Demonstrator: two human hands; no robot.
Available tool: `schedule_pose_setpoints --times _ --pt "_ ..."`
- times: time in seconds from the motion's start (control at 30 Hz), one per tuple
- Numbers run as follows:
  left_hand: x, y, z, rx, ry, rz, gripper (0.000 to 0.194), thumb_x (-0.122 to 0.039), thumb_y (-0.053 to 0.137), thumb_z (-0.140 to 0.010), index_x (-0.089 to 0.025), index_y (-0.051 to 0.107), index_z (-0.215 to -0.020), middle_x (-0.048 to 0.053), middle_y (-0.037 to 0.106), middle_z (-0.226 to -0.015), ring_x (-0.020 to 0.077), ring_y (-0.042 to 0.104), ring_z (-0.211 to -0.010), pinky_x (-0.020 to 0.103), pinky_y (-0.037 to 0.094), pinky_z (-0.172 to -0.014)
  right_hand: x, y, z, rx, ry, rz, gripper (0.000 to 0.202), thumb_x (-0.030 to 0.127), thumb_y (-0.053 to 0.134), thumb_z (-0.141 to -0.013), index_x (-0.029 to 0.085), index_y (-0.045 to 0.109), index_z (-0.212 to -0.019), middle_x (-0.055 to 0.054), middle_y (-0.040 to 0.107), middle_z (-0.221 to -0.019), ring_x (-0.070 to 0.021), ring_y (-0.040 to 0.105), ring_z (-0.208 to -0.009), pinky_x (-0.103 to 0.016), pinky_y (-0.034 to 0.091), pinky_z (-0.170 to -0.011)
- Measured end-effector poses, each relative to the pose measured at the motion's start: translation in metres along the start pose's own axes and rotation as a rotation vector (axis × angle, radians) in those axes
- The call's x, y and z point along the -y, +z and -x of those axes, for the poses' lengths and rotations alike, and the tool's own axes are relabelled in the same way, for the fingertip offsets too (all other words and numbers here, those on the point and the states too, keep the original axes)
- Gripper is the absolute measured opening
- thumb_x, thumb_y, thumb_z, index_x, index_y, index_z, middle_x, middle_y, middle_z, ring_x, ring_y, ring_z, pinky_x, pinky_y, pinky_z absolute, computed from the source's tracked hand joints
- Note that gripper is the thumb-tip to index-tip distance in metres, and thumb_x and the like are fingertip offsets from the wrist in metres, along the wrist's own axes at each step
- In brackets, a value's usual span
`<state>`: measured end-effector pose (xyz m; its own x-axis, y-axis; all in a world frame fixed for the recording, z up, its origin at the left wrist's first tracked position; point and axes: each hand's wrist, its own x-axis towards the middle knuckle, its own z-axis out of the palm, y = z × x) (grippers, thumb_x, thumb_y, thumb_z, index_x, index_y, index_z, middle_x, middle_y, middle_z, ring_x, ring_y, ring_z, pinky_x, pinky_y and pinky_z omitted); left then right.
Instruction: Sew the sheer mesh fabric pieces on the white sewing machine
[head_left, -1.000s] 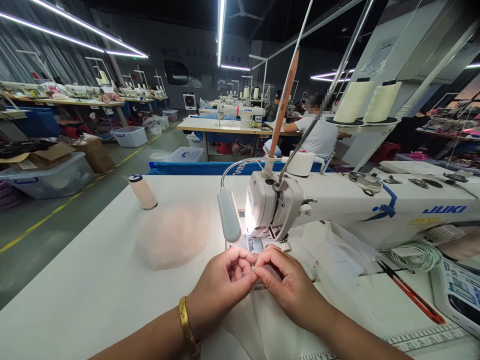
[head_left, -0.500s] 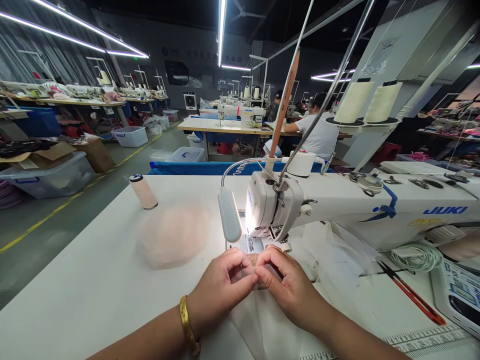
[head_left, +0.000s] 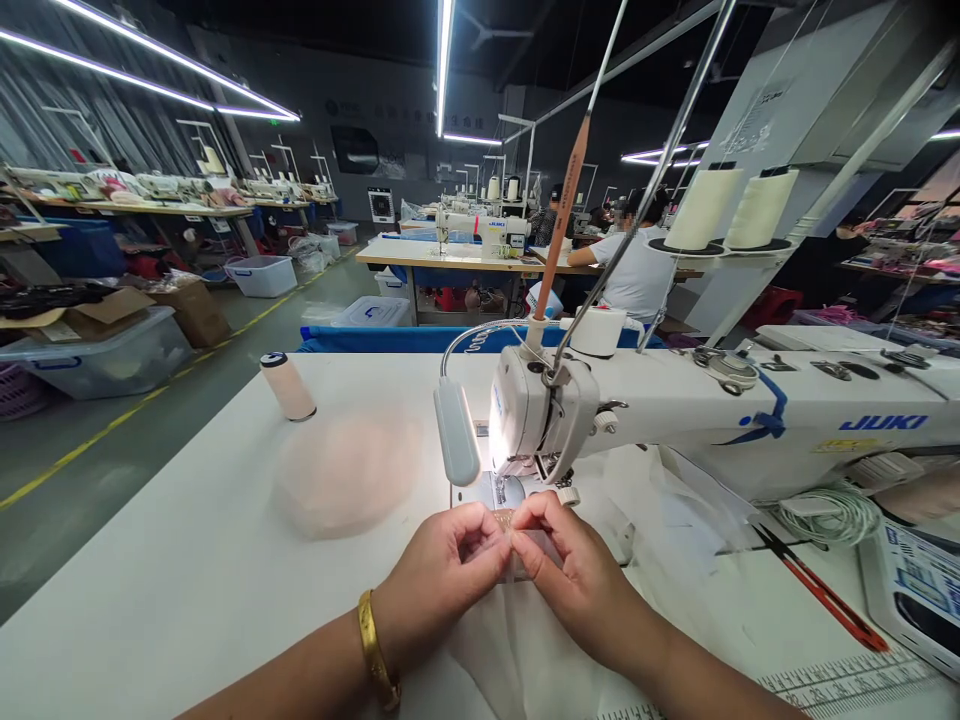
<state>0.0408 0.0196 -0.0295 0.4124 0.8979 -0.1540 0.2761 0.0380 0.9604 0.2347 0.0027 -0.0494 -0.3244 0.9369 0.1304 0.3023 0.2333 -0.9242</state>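
My left hand (head_left: 457, 555) and my right hand (head_left: 566, 560) meet in front of the sewing machine (head_left: 547, 410), thumbs and forefingers pinched together on sheer fabric (head_left: 499, 640). The pale, see-through cloth hangs down from the fingertips over the front of the table. A small brownish, lace-like strip (head_left: 504, 519) shows just behind the fingertips, partly hidden by them. The needle area and metal plate (head_left: 511, 490) lie just beyond my hands, lit by a lamp (head_left: 456, 430). To the left, a round pile of sheer beige fabric (head_left: 349, 475) rests on the white table (head_left: 225, 560).
A thread spool (head_left: 288, 386) stands at the far left of the table. Right of my hands lie more sheer cloth (head_left: 660, 510), red-handled tweezers (head_left: 825, 590), a coiled cord (head_left: 829, 515), a control box (head_left: 911, 585) and a clear ruler (head_left: 847, 685). A person in white (head_left: 634, 265) sits farther back.
Both hands stay pinched on the cloth in nearly the same place, with only slight finger movement. The view has shifted a little.
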Motion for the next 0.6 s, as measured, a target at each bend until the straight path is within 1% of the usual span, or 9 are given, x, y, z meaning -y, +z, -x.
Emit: schedule_pose_setpoints --times 0.1,0.17,0.23,0.3,0.33,0.4,0.5,0.53,0.6 --pt "-0.005 -0.001 0.001 0.057 -0.021 -0.002 0.037 -0.054 0.062 -0.084 -0.02 0.053 -0.074 -0.001 0.055 -0.074 0.0144 0.045 -0.07 0.026 0.036 -0.063 0.007 -0.004 -0.001 0.057 0.079 -0.138 0.02 0.044 0.056 -0.104 0.025 0.059 -0.11 -0.002 0.062 -0.102 -0.0198 0.06 -0.092 -0.032 0.049 -0.08" --pt "-0.008 -0.001 0.003 0.092 -0.019 -0.019 0.038 -0.056 0.06 -0.084 -0.02 0.052 -0.073 -0.001 0.057 -0.075 0.0153 0.047 -0.071 0.027 0.037 -0.064 0.01 -0.006 -0.001 0.075 0.11 -0.183 0.018 0.041 0.06 -0.101 0.024 0.059 -0.108 -0.002 0.062 -0.102 -0.0197 0.061 -0.093 -0.032 0.05 -0.083" --pt "-0.012 0.0 0.005 0.139 0.023 -0.039 0.037 -0.053 0.055 -0.087 -0.021 0.048 -0.07 0.001 0.059 -0.077 0.0168 0.05 -0.074 0.028 0.04 -0.067 0.012 -0.007 -0.001 0.072 0.108 -0.183 0.013 0.034 0.063 -0.097 0.024 0.059 -0.104 -0.001 0.061 -0.099 -0.0196 0.06 -0.094 -0.032 0.05 -0.084" --pt "-0.015 0.003 0.006 0.137 0.093 -0.14 0.032 -0.045 0.05 -0.088 -0.021 0.043 -0.067 0.001 0.058 -0.078 0.0179 0.05 -0.077 0.03 0.042 -0.072 0.011 -0.007 -0.001 0.066 0.106 -0.155 0.011 0.029 0.063 -0.094 0.024 0.059 -0.103 0.0 0.061 -0.095 -0.0189 0.06 -0.091 -0.031 0.05 -0.081" --pt "-0.015 0.004 0.006 0.103 0.109 -0.238 0.03 -0.041 0.049 -0.088 -0.021 0.04 -0.066 0.001 0.057 -0.077 0.0186 0.05 -0.078 0.032 0.042 -0.075 0.01 -0.006 -0.001 0.06 0.112 -0.119 0.01 0.027 0.063 -0.093 0.024 0.059 -0.102 0.0 0.061 -0.092 -0.0185 0.059 -0.087 -0.031 0.049 -0.078" --pt "-0.014 0.007 0.004 0.017 0.061 -0.491 0.028 -0.033 0.05 -0.086 -0.021 0.037 -0.065 0.002 0.056 -0.077 0.0207 0.049 -0.081 0.035 0.041 -0.078 0.006 -0.002 -0.003 0.038 0.132 0.003 0.008 0.025 0.061 -0.093 0.024 0.059 -0.101 0.001 0.061 -0.086 -0.0186 0.058 -0.082 -0.03 0.047 -0.073" --pt "-0.007 0.011 -0.002 -0.073 -0.015 -0.793 0.026 -0.027 0.052 -0.087 -0.02 0.043 -0.064 0.005 0.057 -0.084 0.0244 0.05 -0.087 0.039 0.041 -0.08 -0.005 0.005 -0.01 -0.015 0.085 0.246 0.008 0.019 0.057 -0.091 0.024 0.059 -0.097 0.0 0.065 -0.084 -0.0209 0.059 -0.082 -0.032 0.046 -0.073" --pt "-0.003 0.011 -0.004 -0.106 0.02 -0.848 0.023 -0.025 0.053 -0.088 -0.02 0.046 -0.066 0.006 0.058 -0.086 0.0251 0.051 -0.088 0.039 0.041 -0.08 -0.008 0.007 -0.013 -0.036 0.046 0.318 0.01 0.016 0.055 -0.09 0.023 0.059 -0.096 -0.001 0.067 -0.085 -0.0219 0.061 -0.083 -0.033 0.047 -0.074" --pt "0.005 0.012 -0.007 -0.21 0.174 -0.917 0.013 -0.022 0.056 -0.086 -0.02 0.053 -0.074 0.007 0.06 -0.09 0.0258 0.052 -0.088 0.039 0.041 -0.079 -0.015 0.01 -0.019 -0.08 -0.022 0.429 0.012 0.012 0.052 -0.09 0.023 0.058 -0.093 -0.002 0.068 -0.086 -0.023 0.062 -0.081 -0.034 0.048 -0.073"
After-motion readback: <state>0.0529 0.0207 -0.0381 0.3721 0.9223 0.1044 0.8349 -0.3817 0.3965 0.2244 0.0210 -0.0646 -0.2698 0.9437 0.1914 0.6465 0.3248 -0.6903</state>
